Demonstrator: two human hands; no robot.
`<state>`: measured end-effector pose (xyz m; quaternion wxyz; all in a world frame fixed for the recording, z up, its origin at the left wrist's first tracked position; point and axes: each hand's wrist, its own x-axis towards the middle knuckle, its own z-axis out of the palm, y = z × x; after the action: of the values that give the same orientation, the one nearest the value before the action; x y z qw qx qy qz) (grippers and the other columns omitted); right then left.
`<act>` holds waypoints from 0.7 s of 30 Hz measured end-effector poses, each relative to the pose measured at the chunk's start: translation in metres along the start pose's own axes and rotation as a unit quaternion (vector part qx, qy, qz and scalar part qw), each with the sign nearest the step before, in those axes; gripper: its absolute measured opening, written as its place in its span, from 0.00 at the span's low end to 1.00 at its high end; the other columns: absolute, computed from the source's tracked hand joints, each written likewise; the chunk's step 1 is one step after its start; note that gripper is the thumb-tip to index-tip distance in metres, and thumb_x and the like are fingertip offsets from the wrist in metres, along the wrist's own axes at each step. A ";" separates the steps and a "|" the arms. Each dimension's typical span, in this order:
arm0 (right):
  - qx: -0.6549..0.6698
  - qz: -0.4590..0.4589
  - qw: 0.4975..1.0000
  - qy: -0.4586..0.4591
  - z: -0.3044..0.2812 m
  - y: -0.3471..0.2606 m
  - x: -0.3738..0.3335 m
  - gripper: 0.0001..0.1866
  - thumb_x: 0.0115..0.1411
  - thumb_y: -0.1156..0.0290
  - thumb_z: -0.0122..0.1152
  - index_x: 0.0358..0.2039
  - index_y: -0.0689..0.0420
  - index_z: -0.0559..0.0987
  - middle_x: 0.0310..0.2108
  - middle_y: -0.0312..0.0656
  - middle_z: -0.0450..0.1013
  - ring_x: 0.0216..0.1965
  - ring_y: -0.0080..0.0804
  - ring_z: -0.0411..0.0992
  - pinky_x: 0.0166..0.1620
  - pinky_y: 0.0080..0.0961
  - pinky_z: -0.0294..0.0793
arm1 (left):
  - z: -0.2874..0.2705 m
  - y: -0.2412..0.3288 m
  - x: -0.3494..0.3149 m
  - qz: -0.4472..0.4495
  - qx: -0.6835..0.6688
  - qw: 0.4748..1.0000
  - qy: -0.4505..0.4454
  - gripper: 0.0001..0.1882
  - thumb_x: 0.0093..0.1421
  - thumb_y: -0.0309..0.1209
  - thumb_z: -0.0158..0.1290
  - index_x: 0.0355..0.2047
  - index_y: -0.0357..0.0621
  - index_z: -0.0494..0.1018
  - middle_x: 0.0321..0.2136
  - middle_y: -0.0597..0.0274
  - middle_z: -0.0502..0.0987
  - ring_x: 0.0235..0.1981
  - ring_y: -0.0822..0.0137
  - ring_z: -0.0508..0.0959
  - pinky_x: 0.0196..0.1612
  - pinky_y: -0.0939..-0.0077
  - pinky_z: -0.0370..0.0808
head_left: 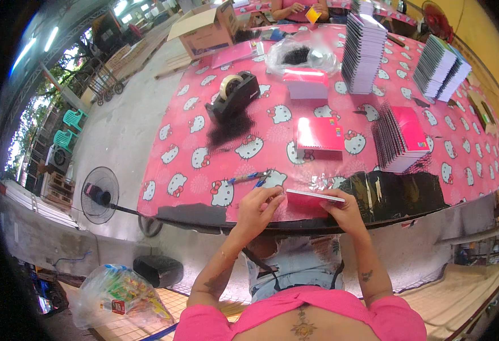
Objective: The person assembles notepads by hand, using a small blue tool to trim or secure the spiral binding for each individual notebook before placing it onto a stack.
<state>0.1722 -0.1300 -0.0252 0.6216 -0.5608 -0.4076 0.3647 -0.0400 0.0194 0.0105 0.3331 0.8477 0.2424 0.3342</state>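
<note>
Concrete floor (119, 131) runs along the left side of the workplace, where green plastic chairs (70, 128) stand far back and a standing fan (100, 193) sits near the table's corner; closer in, a clear bag of colourful packets (119, 292) lies on the tiled floor beside a dark box (158, 270). Right of these stretches a long table covered in a pink cartoon-cat cloth (192, 156), its near edge worn to black patches. From left to right on it are a cardboard box (207, 28) at the far end, a black tape dispenser (232, 94), a couple of pens (249, 179) near the front edge, a clear plastic bag with dark contents (300, 54), a flat red notebook (319, 133), a tall stack of spiral notebooks (363, 51), a leaning batch of pink-covered spiral notebooks (400, 136), and another slanted stack (443, 68). At the front edge, both forearms rise from below. The left hand (258, 210) is bent at the wrist, fingers curled and pinching the left end of a thin pink notebook (312, 198). The right hand (343, 210) grips that notebook's right end from beneath, thumb along its edge, so it is held level just above the table edge between the two hands.
</note>
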 end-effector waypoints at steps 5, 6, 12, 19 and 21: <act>0.000 0.009 1.000 -0.007 -0.002 0.002 -0.001 0.10 0.62 0.77 0.65 0.44 0.60 0.81 0.33 0.27 0.75 0.36 0.15 0.68 0.40 0.15 0.68 | 0.002 0.003 0.002 0.026 -0.014 0.999 0.029 0.09 0.61 0.26 0.60 0.41 0.38 0.80 0.32 0.54 0.81 0.30 0.65 0.80 0.35 0.75 0.76; 0.007 0.014 1.000 -0.005 -0.003 0.004 -0.002 0.10 0.62 0.77 0.65 0.44 0.61 0.81 0.34 0.28 0.75 0.37 0.15 0.69 0.41 0.16 0.69 | 0.003 0.006 0.005 0.033 -0.017 0.999 0.038 0.08 0.61 0.26 0.60 0.41 0.38 0.80 0.32 0.54 0.82 0.30 0.65 0.80 0.35 0.75 0.75; -0.003 0.009 1.000 -0.016 -0.008 0.014 0.001 0.13 0.60 0.78 0.65 0.46 0.60 0.81 0.35 0.33 0.77 0.37 0.18 0.71 0.42 0.21 0.73 | 0.010 0.001 0.008 0.000 -0.009 0.999 0.034 0.06 0.62 0.26 0.58 0.37 0.37 0.80 0.28 0.53 0.81 0.28 0.61 0.79 0.33 0.71 0.74; 0.028 0.002 0.999 -0.040 -0.009 0.010 0.002 0.13 0.62 0.77 0.62 0.48 0.58 0.80 0.38 0.34 0.78 0.41 0.21 0.73 0.46 0.23 0.74 | 0.004 0.017 0.020 0.021 0.028 0.999 -0.035 0.11 0.58 0.23 0.59 0.41 0.38 0.76 0.30 0.58 0.77 0.30 0.63 0.77 0.37 0.70 0.72; 0.009 -0.014 0.998 -0.055 -0.010 0.007 0.000 0.14 0.62 0.77 0.61 0.49 0.58 0.80 0.41 0.35 0.78 0.43 0.21 0.73 0.47 0.24 0.74 | 0.004 0.005 0.021 0.047 0.046 0.995 -0.070 0.10 0.57 0.23 0.60 0.40 0.38 0.76 0.29 0.57 0.76 0.30 0.62 0.77 0.36 0.70 0.72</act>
<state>0.1812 -0.1330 -0.0326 0.6087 -0.5281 -0.4456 0.3898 -0.0221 0.0282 0.0202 0.2937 0.8941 0.1930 0.2776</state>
